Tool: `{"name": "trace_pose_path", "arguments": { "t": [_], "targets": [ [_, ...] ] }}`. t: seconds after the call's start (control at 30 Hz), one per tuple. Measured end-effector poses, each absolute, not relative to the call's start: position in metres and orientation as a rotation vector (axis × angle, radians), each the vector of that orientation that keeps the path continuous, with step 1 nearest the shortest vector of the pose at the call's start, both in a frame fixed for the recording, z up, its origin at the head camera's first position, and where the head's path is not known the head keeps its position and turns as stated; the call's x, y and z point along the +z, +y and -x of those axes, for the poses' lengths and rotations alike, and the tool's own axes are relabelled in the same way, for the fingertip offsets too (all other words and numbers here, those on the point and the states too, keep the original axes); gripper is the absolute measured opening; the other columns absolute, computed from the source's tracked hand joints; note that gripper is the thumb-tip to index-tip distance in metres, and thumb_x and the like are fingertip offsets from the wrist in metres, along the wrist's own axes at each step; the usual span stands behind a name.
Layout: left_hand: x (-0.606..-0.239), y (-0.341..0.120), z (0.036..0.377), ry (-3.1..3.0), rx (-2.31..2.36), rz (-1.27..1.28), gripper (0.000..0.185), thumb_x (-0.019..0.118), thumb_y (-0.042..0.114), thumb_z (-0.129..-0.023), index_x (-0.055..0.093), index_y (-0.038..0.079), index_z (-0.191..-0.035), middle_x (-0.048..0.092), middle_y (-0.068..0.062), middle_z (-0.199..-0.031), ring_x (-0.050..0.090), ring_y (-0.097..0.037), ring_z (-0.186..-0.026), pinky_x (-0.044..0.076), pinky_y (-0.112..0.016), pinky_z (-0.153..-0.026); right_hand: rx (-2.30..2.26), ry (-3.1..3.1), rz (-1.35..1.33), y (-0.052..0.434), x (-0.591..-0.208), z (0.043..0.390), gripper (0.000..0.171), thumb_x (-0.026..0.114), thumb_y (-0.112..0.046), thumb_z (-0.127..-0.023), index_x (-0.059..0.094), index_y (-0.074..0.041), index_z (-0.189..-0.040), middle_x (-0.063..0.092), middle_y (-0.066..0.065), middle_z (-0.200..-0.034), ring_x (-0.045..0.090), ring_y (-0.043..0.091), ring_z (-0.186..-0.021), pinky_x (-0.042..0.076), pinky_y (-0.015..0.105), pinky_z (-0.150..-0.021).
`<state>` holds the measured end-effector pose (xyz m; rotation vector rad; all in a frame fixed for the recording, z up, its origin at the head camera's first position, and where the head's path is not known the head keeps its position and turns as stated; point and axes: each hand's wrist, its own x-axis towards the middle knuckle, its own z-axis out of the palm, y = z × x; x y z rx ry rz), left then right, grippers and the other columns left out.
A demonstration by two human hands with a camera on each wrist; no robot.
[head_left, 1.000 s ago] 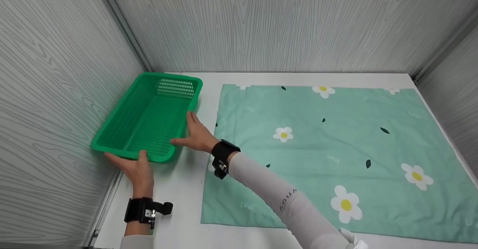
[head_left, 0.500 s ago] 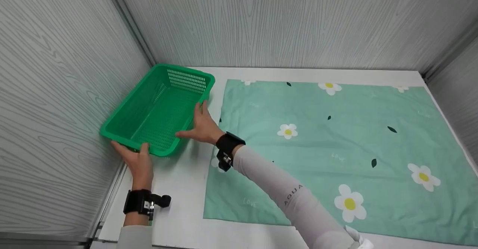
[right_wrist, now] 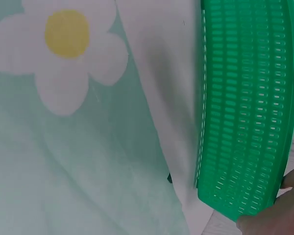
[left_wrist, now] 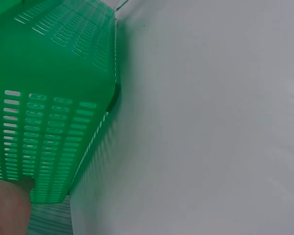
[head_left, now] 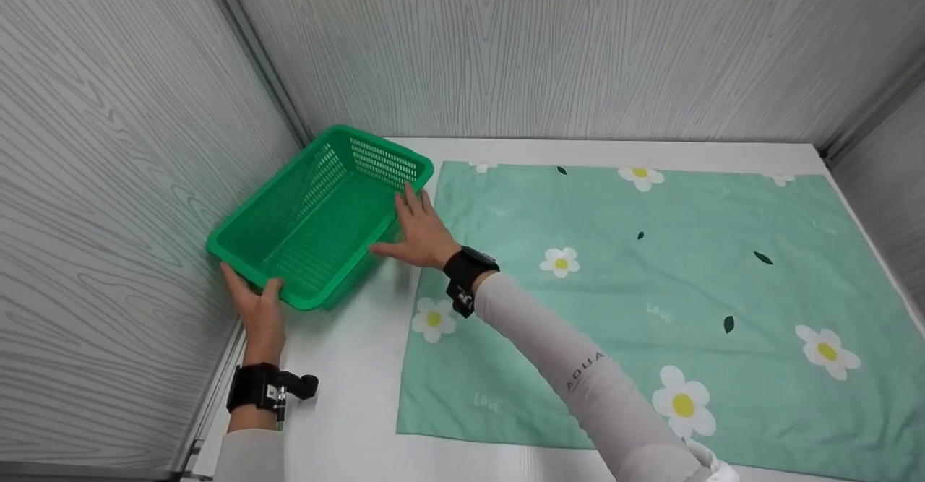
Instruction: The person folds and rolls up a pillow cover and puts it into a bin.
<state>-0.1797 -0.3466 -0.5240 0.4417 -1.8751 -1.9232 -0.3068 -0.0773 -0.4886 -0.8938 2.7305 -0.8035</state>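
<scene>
Fingers of the left hand (head_left: pixel 254 307) curl under the near corner of the basket (head_left: pixel 318 214), with the thumb hooked over its rim, so this hand grasps the basket. The right hand (head_left: pixel 419 231) lies against the basket's long right side, its fingers straight and spread along the wall and the thumb pointing toward the near end; it presses rather than clenches. The green basket is held between the two hands at the left of the table (head_left: pixel 354 402), close to the left wall (head_left: pixel 108 178), tilted with its far end raised toward the corner. The left wrist view shows the slotted underside of the basket (left_wrist: pixel 49 98) lifted off the white table, with a fingertip (left_wrist: pixel 7 208) touching its lower edge. The right wrist view shows the basket's side (right_wrist: pixel 245 107) just beside the edge of the cloth (right_wrist: pixel 63 161), apart from it. That mint cloth (head_left: pixel 650 287), printed with white flowers, lies flat over the right part of the table.
</scene>
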Motion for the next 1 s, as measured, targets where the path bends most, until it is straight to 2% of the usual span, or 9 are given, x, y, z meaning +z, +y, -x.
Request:
{"name": "trace_pose_path", "arguments": {
  "t": [0.13, 0.27, 0.5, 0.63, 0.7, 0.8, 0.9, 1.0],
  "targets": [
    [-0.52, -0.351, 0.182, -1.931, -1.955, -0.484, 0.097, 0.048, -0.005, -0.099, -0.015, 0.024, -0.167, -0.01, 0.005, -0.176, 0.0, -0.011, -0.161, 0.008, -0.023, -0.126, -0.656, 2.811, 0.938, -0.065, -0.492, 0.311, 0.09, 0.056, -0.062, -0.102, 0.022, -0.009, -0.167, 0.009, 0.016, -0.175, -0.001, 0.045, -0.16, 0.008, 0.057, -0.129],
    [-0.516, -0.358, 0.186, -1.99, -2.013, -0.491, 0.093, 0.047, 0.004, -0.105, -0.02, 0.03, -0.165, -0.017, 0.012, -0.173, -0.007, -0.004, -0.159, 0.003, -0.022, -0.126, -0.565, 2.847, 0.978, -0.056, -0.493, 0.314, 0.079, 0.052, -0.059, -0.105, 0.027, -0.018, -0.167, 0.012, 0.013, -0.175, -0.002, 0.043, -0.161, 0.007, 0.059, -0.128],
    [-0.504, -0.368, 0.194, -2.146, -2.044, -0.439, 0.087, 0.036, 0.013, -0.111, -0.034, 0.032, -0.158, -0.027, 0.011, -0.17, -0.018, -0.005, -0.156, -0.006, -0.025, -0.126, -0.539, 2.838, 1.094, -0.047, -0.492, 0.323, 0.07, 0.053, -0.048, -0.108, 0.029, -0.018, -0.166, 0.016, 0.016, -0.174, 0.005, 0.045, -0.16, 0.014, 0.057, -0.128],
    [-0.502, -0.367, 0.198, -2.193, -2.039, -0.499, 0.083, 0.033, 0.018, -0.112, -0.035, 0.03, -0.158, -0.031, 0.011, -0.169, -0.019, -0.007, -0.156, -0.006, -0.028, -0.126, -0.49, 2.835, 1.133, -0.04, -0.494, 0.326, 0.066, 0.057, -0.04, -0.108, 0.031, -0.019, -0.166, 0.02, 0.017, -0.173, 0.007, 0.046, -0.16, 0.017, 0.058, -0.127],
    [-0.502, -0.366, 0.202, -2.191, -2.017, -0.492, 0.08, 0.034, 0.019, -0.113, -0.029, 0.027, -0.162, -0.025, 0.008, -0.171, -0.015, -0.01, -0.158, -0.003, -0.03, -0.127, -0.483, 2.84, 1.144, -0.036, -0.495, 0.328, 0.065, 0.059, -0.036, -0.108, 0.033, -0.019, -0.165, 0.022, 0.019, -0.172, 0.009, 0.046, -0.16, 0.019, 0.059, -0.126],
    [-0.5, -0.367, 0.211, -2.202, -1.945, -0.453, 0.072, 0.036, 0.018, -0.112, -0.008, 0.022, -0.169, -0.007, 0.001, -0.176, -0.001, -0.017, -0.162, 0.006, -0.032, -0.129, -0.478, 2.861, 1.141, -0.03, -0.494, 0.333, 0.063, 0.06, -0.031, -0.108, 0.035, -0.018, -0.164, 0.025, 0.02, -0.171, 0.013, 0.045, -0.159, 0.019, 0.059, -0.126],
    [-0.499, -0.372, 0.22, -2.237, -1.848, -0.448, 0.063, 0.039, 0.015, -0.111, 0.013, 0.017, -0.168, 0.013, -0.007, -0.175, 0.014, -0.023, -0.16, 0.016, -0.034, -0.128, -0.427, 2.887, 1.15, -0.025, -0.493, 0.337, 0.06, 0.057, -0.026, -0.11, 0.034, -0.016, -0.165, 0.027, 0.019, -0.171, 0.015, 0.043, -0.16, 0.018, 0.058, -0.127],
    [-0.501, -0.379, 0.227, -2.274, -1.809, -0.492, 0.06, 0.04, 0.014, -0.11, 0.019, 0.012, -0.167, 0.019, -0.01, -0.174, 0.02, -0.024, -0.159, 0.021, -0.033, -0.127, -0.354, 2.903, 1.171, -0.021, -0.493, 0.339, 0.059, 0.055, -0.022, -0.111, 0.032, -0.016, -0.165, 0.027, 0.018, -0.171, 0.016, 0.043, -0.159, 0.016, 0.057, -0.127]
  ]
}}
